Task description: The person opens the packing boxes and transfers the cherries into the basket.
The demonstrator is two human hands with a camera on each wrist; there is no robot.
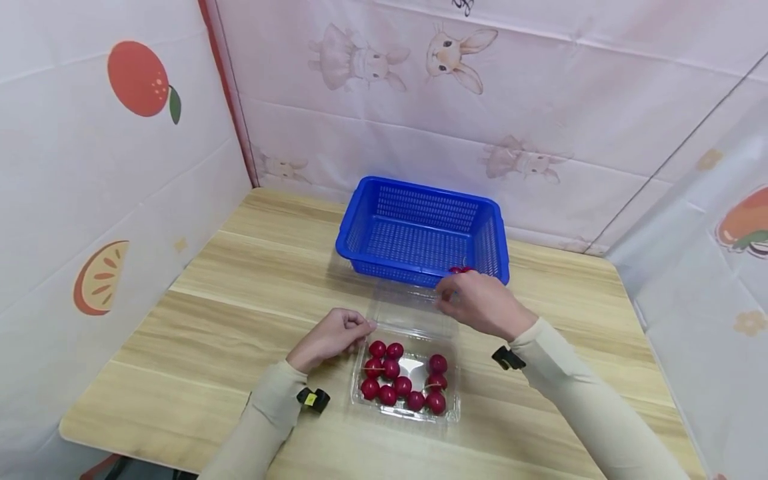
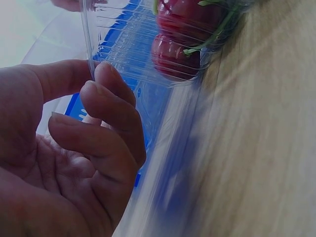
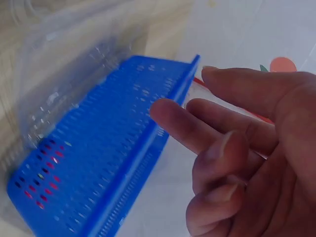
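Observation:
A clear plastic clamshell box [image 1: 410, 419] lies with its lid folded back, and several dark red cherries [image 1: 387, 395] sit in it. At the box's far left corner, my left hand [image 1: 333, 335] pinches the rim between thumb and index finger; the left wrist view shows the other fingers curled loosely below. My right hand [image 1: 480, 301] hovers over the lid [image 1: 401, 308], by the front wall of a blue plastic basket [image 1: 420, 270]. Nothing is between its parted thumb and index finger in the right wrist view. A few cherries [image 1: 456, 270] lie in the basket's near right corner, partly hidden.
The wood-grain table [image 1: 228, 320] carries both containers, the basket standing behind the box. Printed fabric walls [image 1: 384, 120] close off the back and both sides, near the basket's far edge. A black band [image 1: 509, 358] is by the right wrist.

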